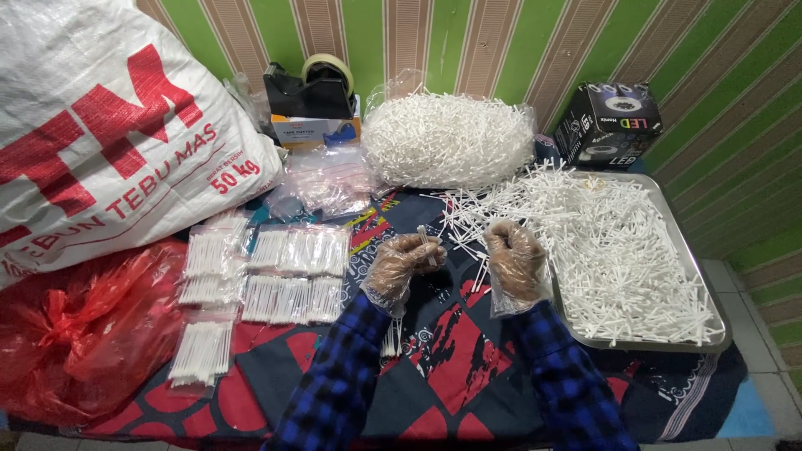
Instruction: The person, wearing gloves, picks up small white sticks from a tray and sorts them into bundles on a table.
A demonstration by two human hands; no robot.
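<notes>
Left hand pinched white sticks; right hand fisted, contents unclear. Tray right, packed bags left, red bag beyond.

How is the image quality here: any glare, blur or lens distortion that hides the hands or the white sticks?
Head view: even, bright light with soft shadows; wide-angle bending shows at the edges, on the big white sack; slight sheen on the metal tray; left hand and right hand are sharp enough, though the clear gloves blur finger detail.

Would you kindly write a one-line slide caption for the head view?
Gloved left hand holds white sticks, right hand fisted beside a steel tray heaped with more.
</notes>
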